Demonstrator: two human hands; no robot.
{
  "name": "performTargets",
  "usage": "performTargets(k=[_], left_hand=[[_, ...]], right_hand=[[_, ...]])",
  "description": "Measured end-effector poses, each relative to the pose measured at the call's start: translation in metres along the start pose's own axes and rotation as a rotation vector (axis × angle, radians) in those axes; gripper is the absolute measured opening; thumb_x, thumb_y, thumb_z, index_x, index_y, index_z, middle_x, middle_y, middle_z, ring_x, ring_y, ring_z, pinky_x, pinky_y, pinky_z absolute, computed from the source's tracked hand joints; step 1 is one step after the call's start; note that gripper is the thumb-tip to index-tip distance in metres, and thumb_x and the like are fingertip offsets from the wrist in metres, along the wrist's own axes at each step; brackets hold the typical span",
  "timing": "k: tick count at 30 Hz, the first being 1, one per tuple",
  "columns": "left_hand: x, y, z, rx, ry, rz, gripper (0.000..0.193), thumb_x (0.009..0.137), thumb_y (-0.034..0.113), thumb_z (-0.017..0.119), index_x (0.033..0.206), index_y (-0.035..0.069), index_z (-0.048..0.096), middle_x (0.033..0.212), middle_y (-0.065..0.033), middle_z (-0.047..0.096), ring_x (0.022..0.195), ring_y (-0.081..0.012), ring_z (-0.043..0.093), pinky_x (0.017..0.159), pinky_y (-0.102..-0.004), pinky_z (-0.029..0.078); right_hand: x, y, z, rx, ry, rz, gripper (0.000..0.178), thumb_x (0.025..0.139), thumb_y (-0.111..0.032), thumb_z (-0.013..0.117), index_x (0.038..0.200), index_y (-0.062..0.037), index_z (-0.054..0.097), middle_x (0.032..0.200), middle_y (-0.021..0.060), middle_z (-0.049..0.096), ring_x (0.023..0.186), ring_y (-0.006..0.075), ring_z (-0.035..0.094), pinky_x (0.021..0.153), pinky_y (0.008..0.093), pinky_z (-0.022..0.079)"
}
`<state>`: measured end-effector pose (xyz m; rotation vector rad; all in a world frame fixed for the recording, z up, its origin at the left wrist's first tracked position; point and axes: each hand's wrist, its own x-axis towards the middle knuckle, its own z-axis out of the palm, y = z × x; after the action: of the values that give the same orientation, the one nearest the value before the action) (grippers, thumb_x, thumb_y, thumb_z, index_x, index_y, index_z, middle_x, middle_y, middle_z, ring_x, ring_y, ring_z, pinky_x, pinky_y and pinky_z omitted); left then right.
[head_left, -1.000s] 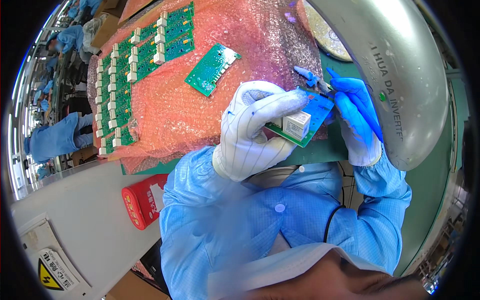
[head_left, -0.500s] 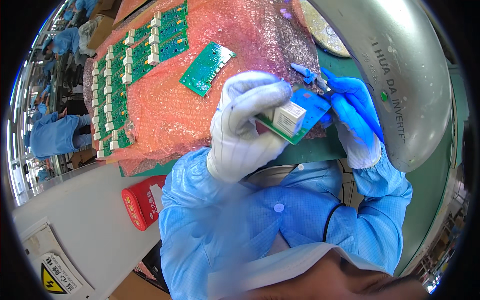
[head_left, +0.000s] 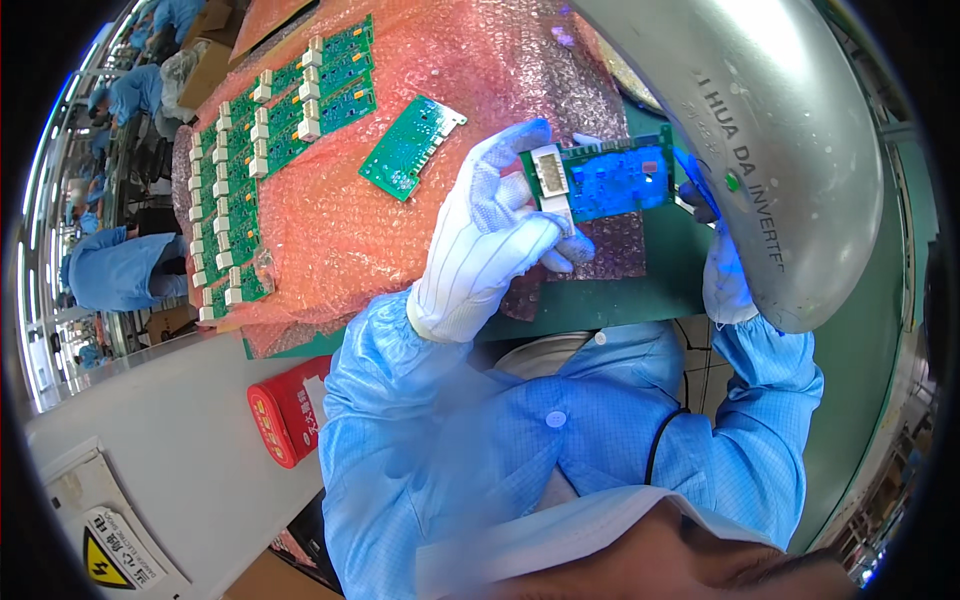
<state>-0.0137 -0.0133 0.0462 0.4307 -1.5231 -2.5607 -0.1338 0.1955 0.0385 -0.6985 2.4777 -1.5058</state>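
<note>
1. Head view: since the earlier frame, the held circuit board (head_left: 617, 182) has risen and turned, so its blue-lit face and the connector's pin openings now show; the right hand (head_left: 726, 278) has slipped farther behind the silver housing (head_left: 775, 185).
2. The left hand (head_left: 488, 235), in a striped white glove, grasps that board at its white connector (head_left: 551, 175), above the right part of the pink bubble wrap (head_left: 335, 235).
3. The right hand, also gloved, is right of the bubble wrap near the board's far end; its fingers are mostly hidden, so whether it grips anything cannot be told.
4. On the bubble wrap, a loose green board (head_left: 410, 150) lies near the middle, and rows of boards (head_left: 285, 142) with white blocks fill the left side.
5. A red container (head_left: 285, 415) stands nearer the person than the bubble wrap; the silver housing is to its right.
</note>
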Motion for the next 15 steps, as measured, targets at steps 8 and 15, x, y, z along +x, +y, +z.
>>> performTargets(k=[8,15], left_hand=[[0.001,-0.004,0.001,0.006,-0.017,0.007,0.073,0.079,0.001,0.057,0.147,0.004,0.029,0.097,-0.0184,0.065,0.072,-0.0256,0.069,0.059,-0.0319,0.055],[0.000,-0.004,0.000,0.091,0.004,-0.005,0.075,0.076,-0.001,0.055,0.147,0.004,0.030,0.103,-0.0195,0.064,0.073,-0.0255,0.069,0.059,-0.0318,0.057]], right_hand=[[0.011,0.000,0.006,-0.161,0.059,-0.098,0.035,0.097,-0.017,0.060,0.130,-0.0068,0.058,0.113,0.0098,0.065,0.094,0.0180,0.064,0.076,0.0326,0.051],[0.009,0.010,-0.002,-0.288,0.081,-0.195,0.034,0.097,-0.016,0.060,0.130,-0.0063,0.059,0.113,0.0099,0.065,0.094,0.0183,0.065,0.077,0.0326,0.052]])
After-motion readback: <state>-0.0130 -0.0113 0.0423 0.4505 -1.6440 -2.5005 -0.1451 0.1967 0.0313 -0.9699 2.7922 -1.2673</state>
